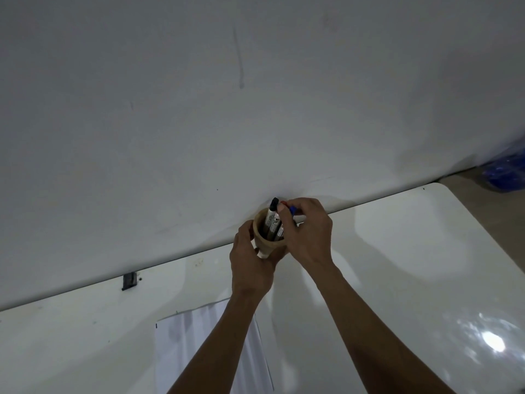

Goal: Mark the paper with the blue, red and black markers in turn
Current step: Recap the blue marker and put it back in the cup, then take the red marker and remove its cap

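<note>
A tan cup [267,245] stands at the far edge of the white table, against the wall. My left hand [251,268] is wrapped around its near side. Inside the cup stands a black-capped marker [270,216], with a red cap tip [284,202] showing behind it. My right hand [308,228] reaches over the cup's rim, its fingertips pinching the blue marker [292,209] by the cap. A sheet of white paper [199,345] lies on the table near me, partly hidden under my left forearm.
The glossy white table [397,265] butts against a pale wall [255,109]. A small dark clip [129,280] sits at the table's far edge on the left. Something blue [505,172] lies on the floor at the far right.
</note>
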The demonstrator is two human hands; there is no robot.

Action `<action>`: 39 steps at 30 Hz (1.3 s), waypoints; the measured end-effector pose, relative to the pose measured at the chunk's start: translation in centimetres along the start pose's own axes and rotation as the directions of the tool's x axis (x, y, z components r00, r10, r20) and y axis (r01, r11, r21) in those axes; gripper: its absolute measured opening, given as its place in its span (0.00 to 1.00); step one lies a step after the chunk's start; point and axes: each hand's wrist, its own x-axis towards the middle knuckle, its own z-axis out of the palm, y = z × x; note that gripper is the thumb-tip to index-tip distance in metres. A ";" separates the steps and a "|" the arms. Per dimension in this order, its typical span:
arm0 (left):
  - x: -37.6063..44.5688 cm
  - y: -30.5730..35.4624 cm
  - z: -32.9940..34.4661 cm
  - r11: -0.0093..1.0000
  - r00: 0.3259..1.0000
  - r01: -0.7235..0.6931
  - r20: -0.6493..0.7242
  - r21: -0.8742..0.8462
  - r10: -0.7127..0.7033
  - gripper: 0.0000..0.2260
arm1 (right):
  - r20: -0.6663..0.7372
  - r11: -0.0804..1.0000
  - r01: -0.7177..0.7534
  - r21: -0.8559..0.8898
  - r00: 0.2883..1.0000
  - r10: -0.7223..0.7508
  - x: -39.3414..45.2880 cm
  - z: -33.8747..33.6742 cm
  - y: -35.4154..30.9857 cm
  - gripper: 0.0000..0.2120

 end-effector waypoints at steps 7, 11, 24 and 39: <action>-0.1 -0.1 0.0 1.000 1.000 0.019 0.012 -0.002 -0.019 0.29 | -0.065 0.989 -0.003 0.145 0.998 0.013 0.4 -1.4 -2.0 0.04; -0.2 0.3 -0.2 0.995 0.998 0.043 0.054 -0.086 -0.038 0.28 | -0.113 0.966 -0.027 0.256 0.992 0.057 0.9 -3.6 -4.5 0.06; -2.2 1.4 -3.3 0.987 0.990 0.122 0.056 0.104 -0.128 0.40 | -0.005 0.866 -0.168 0.471 0.981 0.193 -4.2 -8.3 -7.7 0.06; -12.1 0.1 -22.2 0.994 0.989 -0.043 0.148 0.098 0.028 0.03 | 0.664 0.997 -0.056 0.043 0.748 0.013 -17.0 -2.5 -12.8 0.06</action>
